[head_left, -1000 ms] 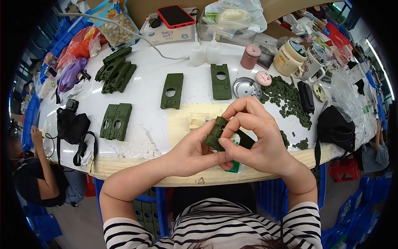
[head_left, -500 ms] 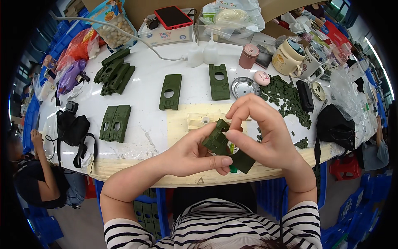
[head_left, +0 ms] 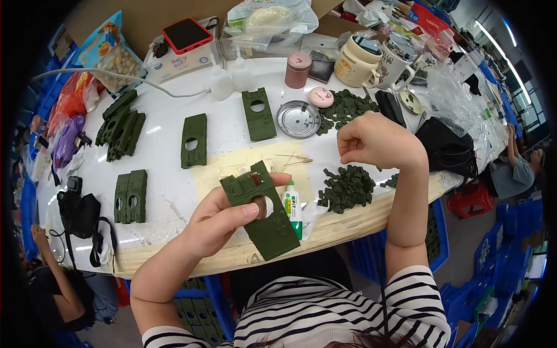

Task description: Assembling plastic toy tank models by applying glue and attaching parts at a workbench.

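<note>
My left hand (head_left: 210, 225) grips a dark green plastic tank hull part (head_left: 277, 233), held tilted above the table's near edge, thumb on its face beside the round hole. My right hand (head_left: 384, 142) is raised between two heaps of small green pieces, its fingers curled in. Whether a tiny piece sits in those fingers is hidden. The nearer heap (head_left: 347, 190) lies below it, the farther heap (head_left: 348, 104) beyond. A white and green glue bottle (head_left: 294, 217) is partly behind the held part. Similar hull parts (head_left: 194, 145) rest farther left on the table.
A round metal dish (head_left: 298, 120) and thin sticks (head_left: 297, 158) lie mid-table. Squeeze bottles (head_left: 221, 84), a pink tin (head_left: 298, 71) and mugs (head_left: 357, 61) stand at the back. Black bags (head_left: 447, 145) flank the right side. Another person (head_left: 61, 290) sits at left.
My right hand has left the hull part and moved right towards the heaps, fingers now curled. My left hand keeps the part, lower and turned to show its face. The view has shifted right.
</note>
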